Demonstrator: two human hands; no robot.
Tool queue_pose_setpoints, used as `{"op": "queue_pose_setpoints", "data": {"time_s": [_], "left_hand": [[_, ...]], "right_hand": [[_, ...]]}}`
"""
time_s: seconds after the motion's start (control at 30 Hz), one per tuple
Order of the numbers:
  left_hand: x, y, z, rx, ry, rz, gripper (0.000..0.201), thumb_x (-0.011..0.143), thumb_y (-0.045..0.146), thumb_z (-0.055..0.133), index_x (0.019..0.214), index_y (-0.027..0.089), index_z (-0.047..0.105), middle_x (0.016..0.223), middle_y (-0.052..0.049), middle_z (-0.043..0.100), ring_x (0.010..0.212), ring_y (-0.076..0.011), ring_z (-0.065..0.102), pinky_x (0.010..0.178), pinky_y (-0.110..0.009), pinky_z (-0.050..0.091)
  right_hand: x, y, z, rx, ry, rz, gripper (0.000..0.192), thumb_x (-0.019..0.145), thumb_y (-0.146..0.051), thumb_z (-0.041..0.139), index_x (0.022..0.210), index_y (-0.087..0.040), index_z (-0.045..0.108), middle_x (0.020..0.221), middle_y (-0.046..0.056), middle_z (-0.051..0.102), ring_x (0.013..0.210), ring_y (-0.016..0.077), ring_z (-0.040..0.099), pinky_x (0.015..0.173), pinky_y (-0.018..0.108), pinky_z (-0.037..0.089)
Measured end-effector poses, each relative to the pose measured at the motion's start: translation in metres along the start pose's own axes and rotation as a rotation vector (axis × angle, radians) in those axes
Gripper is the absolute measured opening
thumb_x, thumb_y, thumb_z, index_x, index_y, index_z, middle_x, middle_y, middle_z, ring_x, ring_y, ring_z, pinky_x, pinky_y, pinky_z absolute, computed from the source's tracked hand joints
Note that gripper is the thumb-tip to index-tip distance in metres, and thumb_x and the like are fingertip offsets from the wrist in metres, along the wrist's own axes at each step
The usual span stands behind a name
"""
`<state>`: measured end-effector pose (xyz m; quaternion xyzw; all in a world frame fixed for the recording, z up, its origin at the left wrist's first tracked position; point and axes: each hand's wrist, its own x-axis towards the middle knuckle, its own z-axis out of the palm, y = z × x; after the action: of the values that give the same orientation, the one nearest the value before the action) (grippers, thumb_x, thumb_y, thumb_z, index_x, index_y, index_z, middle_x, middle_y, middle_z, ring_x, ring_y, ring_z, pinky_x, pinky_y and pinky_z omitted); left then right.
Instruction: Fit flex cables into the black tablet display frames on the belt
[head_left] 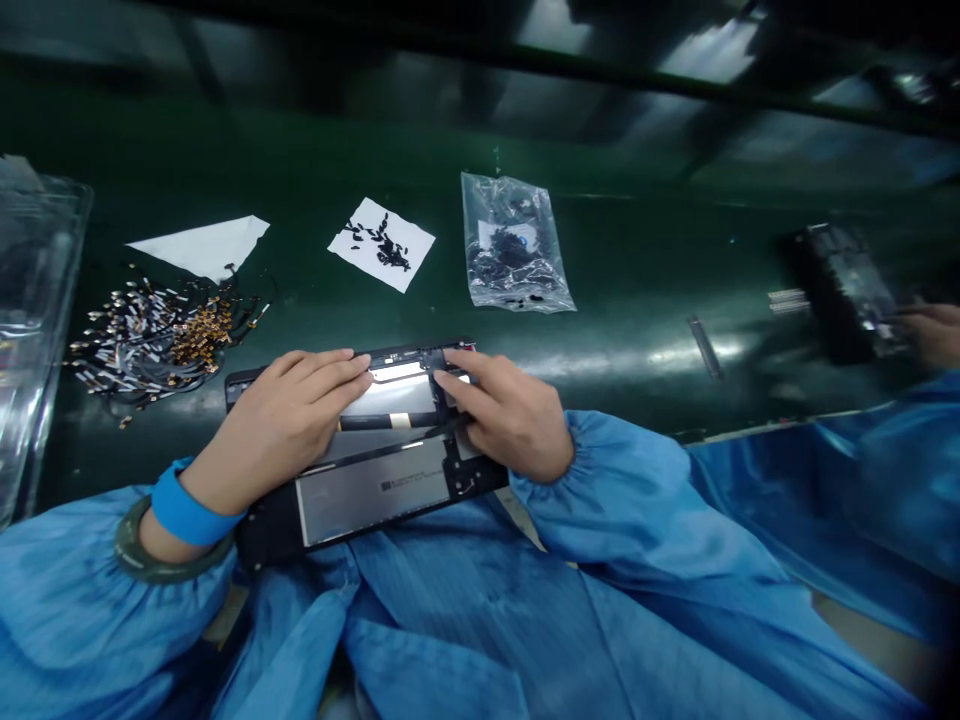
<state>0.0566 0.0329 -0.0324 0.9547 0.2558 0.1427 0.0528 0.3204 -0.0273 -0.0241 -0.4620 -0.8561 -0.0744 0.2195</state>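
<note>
An opened black tablet-like device (375, 480) with silvery battery panels lies at the near edge of the dark green table (637, 290), partly over my lap. My left hand (281, 425) rests flat on its upper left part, fingers stretched toward the middle. My right hand (510, 410) presses its fingertips on the upper right part of the device, beside a thin dark cable. Both hands touch the device; whether the right fingers pinch a small part is hidden.
A heap of small flex cables (154, 335) lies at left by a white paper (202, 245). A paper with tiny black parts (381, 243) and a clear bag of parts (514, 243) lie behind. Clear tray (34, 300) far left. Another person's hand (934, 335) holds a device (844, 290) at right.
</note>
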Motion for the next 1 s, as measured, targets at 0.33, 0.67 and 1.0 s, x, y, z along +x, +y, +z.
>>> {"op": "queue_pose_setpoints", "data": {"time_s": [0.33, 0.67, 1.0], "left_hand": [[0.003, -0.001, -0.002, 0.005, 0.046, 0.040, 0.035, 0.093, 0.009, 0.039, 0.119, 0.011, 0.062, 0.126, -0.015, 0.065, 0.121, -0.0297, 0.059, 0.089, -0.046, 0.052], [0.003, 0.000, -0.002, -0.004, 0.006, -0.010, 0.037, 0.095, 0.011, 0.037, 0.122, 0.017, 0.062, 0.128, -0.012, 0.064, 0.124, -0.0271, 0.057, 0.094, -0.045, 0.051], [0.001, 0.001, -0.003, -0.054, 0.049, 0.002, 0.036, 0.093, 0.010, 0.039, 0.120, 0.014, 0.062, 0.128, -0.013, 0.064, 0.122, -0.0279, 0.058, 0.093, -0.046, 0.051]], "right_hand": [[0.039, -0.013, 0.016, 0.986, 0.113, 0.679, 0.038, 0.096, -0.051, 0.045, 0.087, -0.019, 0.063, 0.079, 0.002, 0.069, 0.065, 0.0116, 0.066, 0.065, 0.026, 0.055], [0.038, -0.015, 0.035, 0.786, 0.116, 0.354, 0.015, 0.088, -0.032, 0.066, 0.089, -0.018, 0.070, 0.091, 0.004, 0.075, 0.087, 0.0143, 0.070, 0.084, 0.029, 0.056], [0.039, -0.019, 0.031, 0.848, 0.186, 0.402, 0.013, 0.088, -0.029, 0.066, 0.083, -0.018, 0.070, 0.086, 0.002, 0.076, 0.082, 0.0125, 0.072, 0.080, 0.026, 0.057]]}}
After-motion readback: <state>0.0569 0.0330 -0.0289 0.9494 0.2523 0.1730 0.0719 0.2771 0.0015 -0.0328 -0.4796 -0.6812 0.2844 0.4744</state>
